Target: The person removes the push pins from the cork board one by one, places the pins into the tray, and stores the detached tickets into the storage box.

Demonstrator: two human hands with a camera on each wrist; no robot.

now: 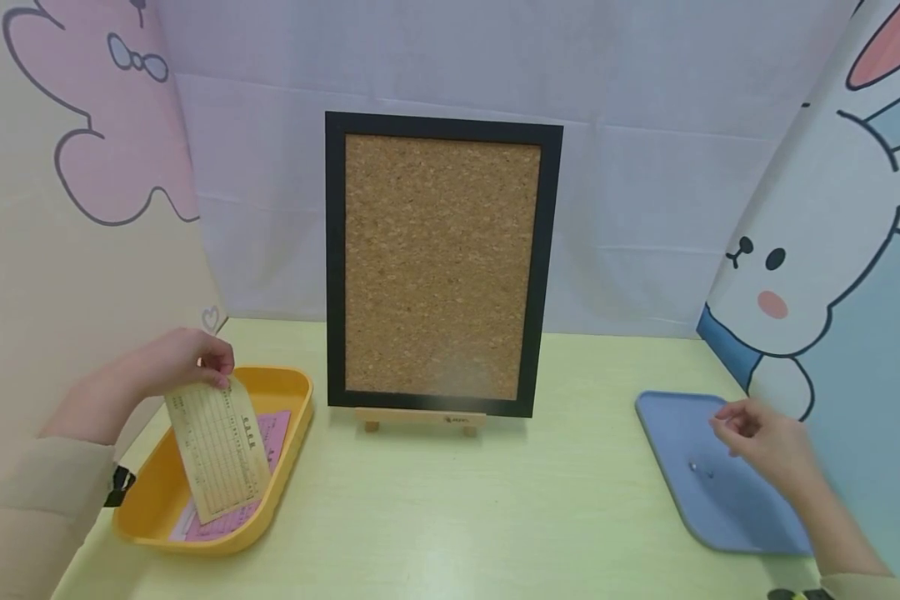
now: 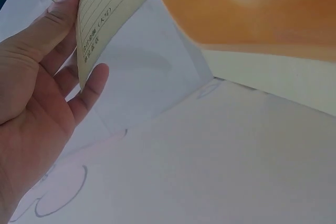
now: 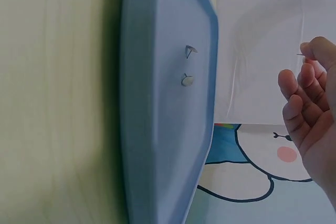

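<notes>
My left hand [image 1: 187,362] pinches the top edge of a pale yellow printed form [image 1: 221,446], a ruled receipt-like slip with Chinese characters. The slip hangs tilted over the yellow tray [image 1: 288,479], where pink slips [image 1: 273,433] lie. In the left wrist view, the thumb presses the form [image 2: 113,11] against the fingers. Over the blue tray [image 1: 663,417], my right hand [image 1: 768,442] pinches a thumbtack [image 3: 300,54]; its thin point sticks out past the fingertips and its head is hidden. Two more thumbtacks, one [image 3: 187,80] below the other [image 3: 190,51] in the right wrist view, lie in this tray.
A cork board [image 1: 442,267] in a black frame stands upright on a small wooden easel [image 1: 420,418] at the back middle of the table [image 1: 450,508]. Behind it hangs a white cloth [image 1: 645,167]. Printed cartoon panels [image 1: 870,333] flank both sides.
</notes>
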